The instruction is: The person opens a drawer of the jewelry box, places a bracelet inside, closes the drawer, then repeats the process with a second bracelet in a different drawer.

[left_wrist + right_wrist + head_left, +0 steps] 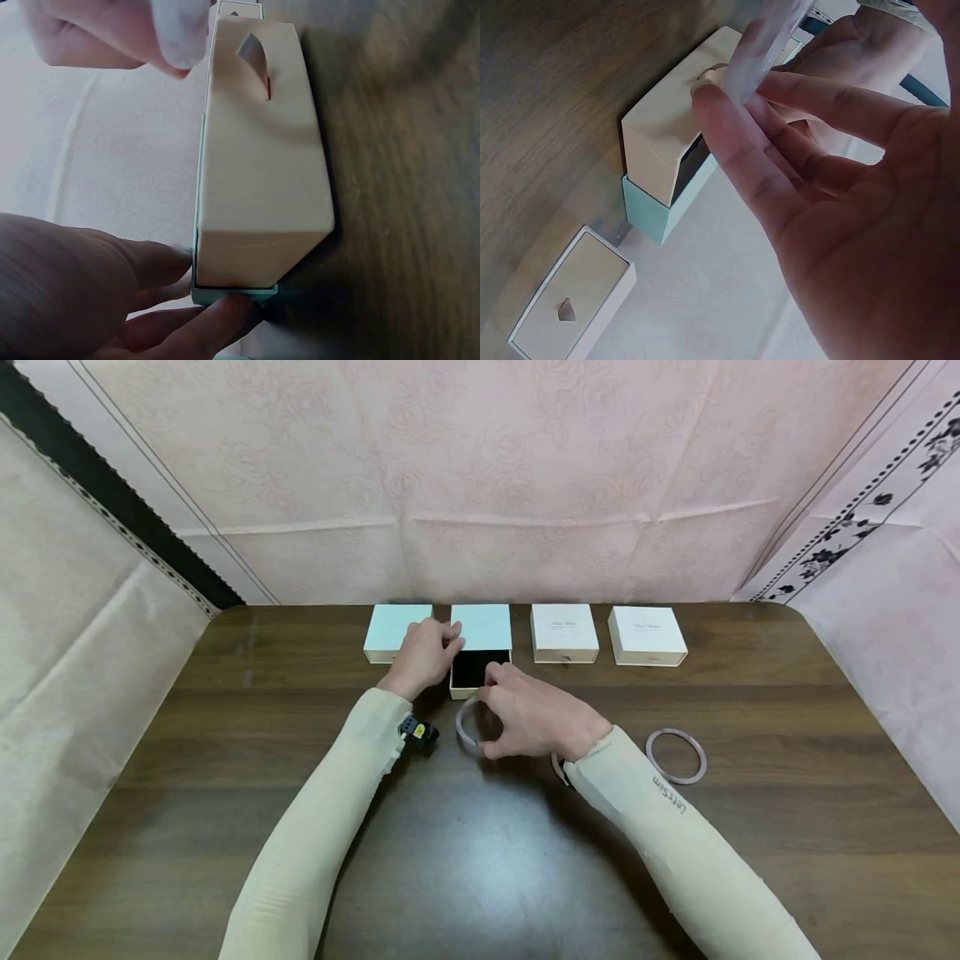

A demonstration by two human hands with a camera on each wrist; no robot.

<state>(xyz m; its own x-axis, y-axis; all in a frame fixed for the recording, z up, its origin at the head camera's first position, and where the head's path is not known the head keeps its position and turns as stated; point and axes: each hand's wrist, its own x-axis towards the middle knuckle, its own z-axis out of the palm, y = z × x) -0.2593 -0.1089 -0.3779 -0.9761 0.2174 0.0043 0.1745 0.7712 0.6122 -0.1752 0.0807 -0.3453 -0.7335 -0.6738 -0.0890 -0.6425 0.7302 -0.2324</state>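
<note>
A light teal drawer box (pixel 480 625) sits at the back of the table with its cream drawer (pixel 262 157) pulled partway out, showing a black inside (pixel 471 668). My left hand (pixel 422 656) holds the left side of its teal sleeve (pixel 646 208), fingertips at the top edge and thumb against the side. In front of the drawer, my right hand (pixel 536 710) pinches a pale lavender bangle (pixel 467 727) between thumb and fingers. That bangle (pixel 761 52) looks glossy up close, tilted above the drawer's front, where a small ribbon tab (pixel 255 56) sticks out.
Left of the opened box is another teal box (pixel 393 625), partly behind my left hand. Two white boxes (pixel 564 631) (pixel 647 635) stand to the right. One bangle (pixel 677 757) lies on the table (pixel 810 777); another (pixel 558 767) shows partly under my right wrist.
</note>
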